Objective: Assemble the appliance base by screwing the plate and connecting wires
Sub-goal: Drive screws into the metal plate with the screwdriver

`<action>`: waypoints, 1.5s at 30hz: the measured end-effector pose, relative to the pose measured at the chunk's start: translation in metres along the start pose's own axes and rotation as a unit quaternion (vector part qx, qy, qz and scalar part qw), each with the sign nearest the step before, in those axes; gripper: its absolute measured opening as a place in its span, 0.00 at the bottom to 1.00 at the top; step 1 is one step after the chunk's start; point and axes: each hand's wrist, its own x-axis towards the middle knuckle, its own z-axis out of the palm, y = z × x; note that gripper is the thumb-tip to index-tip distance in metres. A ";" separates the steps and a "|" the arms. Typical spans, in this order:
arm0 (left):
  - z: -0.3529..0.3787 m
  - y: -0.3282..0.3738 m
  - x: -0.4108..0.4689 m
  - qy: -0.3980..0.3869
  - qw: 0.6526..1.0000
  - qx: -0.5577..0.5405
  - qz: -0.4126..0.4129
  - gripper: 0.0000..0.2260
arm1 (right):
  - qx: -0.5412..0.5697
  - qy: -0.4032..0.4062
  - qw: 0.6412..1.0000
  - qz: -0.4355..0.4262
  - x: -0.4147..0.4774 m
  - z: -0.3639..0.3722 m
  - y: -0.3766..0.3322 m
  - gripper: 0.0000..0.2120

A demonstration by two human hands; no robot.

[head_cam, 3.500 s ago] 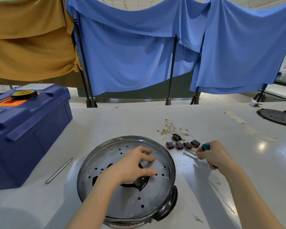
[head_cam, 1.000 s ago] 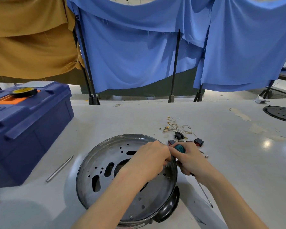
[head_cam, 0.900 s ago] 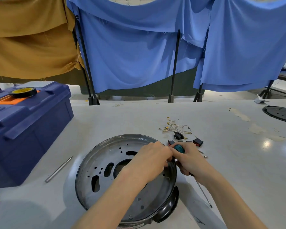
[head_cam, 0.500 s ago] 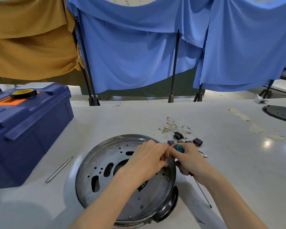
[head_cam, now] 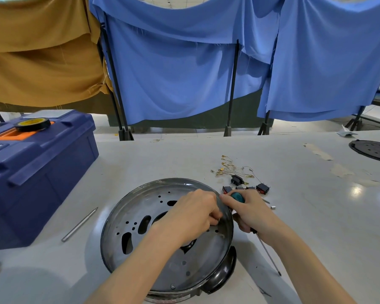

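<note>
Two hands meet at the far right rim of the appliance base, which lies on the table directly under them.

The perforated metal plate sits on top of the base. The left hand rests on it with fingers curled down at the rim; whether they pinch anything is hidden. Touching it, the right hand grips a screwdriver by its teal handle, with the shaft running back past the wrist and the tip low over the table. Just beyond the right hand lie black switches, and further out loose wires. Left of the left hand, past the base, lies a thin metal rod, then a blue toolbox with a tape roll on its lid. Far right of the grip sits a black disc.
</note>
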 end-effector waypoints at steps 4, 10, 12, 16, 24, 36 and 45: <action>0.001 -0.002 -0.001 -0.010 1.000 -0.008 -0.005 0.05 | 0.000 0.000 1.000 -0.001 0.000 0.000 -0.001 0.17; 0.001 -0.001 -0.001 -0.015 1.000 -0.002 -0.005 0.07 | -0.001 0.002 1.000 0.001 0.000 0.001 -0.001 0.20; 0.002 -0.003 -0.002 -0.011 1.000 -0.011 0.002 0.06 | -0.013 0.000 1.000 0.004 -0.001 0.000 -0.002 0.21; 0.000 -0.008 -0.005 -0.002 0.994 -0.108 -0.013 0.06 | -0.042 -0.028 0.999 0.020 -0.006 -0.005 -0.006 0.24; -0.006 -0.005 -0.005 -0.005 0.993 -0.119 -0.020 0.08 | -0.094 -0.026 0.995 0.018 -0.010 -0.004 -0.011 0.22; -0.009 -0.005 -0.006 -0.035 0.998 -0.058 -0.019 0.08 | -0.117 0.049 0.992 -0.026 -0.007 0.009 -0.008 0.21; -0.013 0.014 -0.009 -0.066 0.995 0.073 -0.017 0.08 | -0.112 0.040 0.993 -0.019 -0.007 0.007 -0.010 0.19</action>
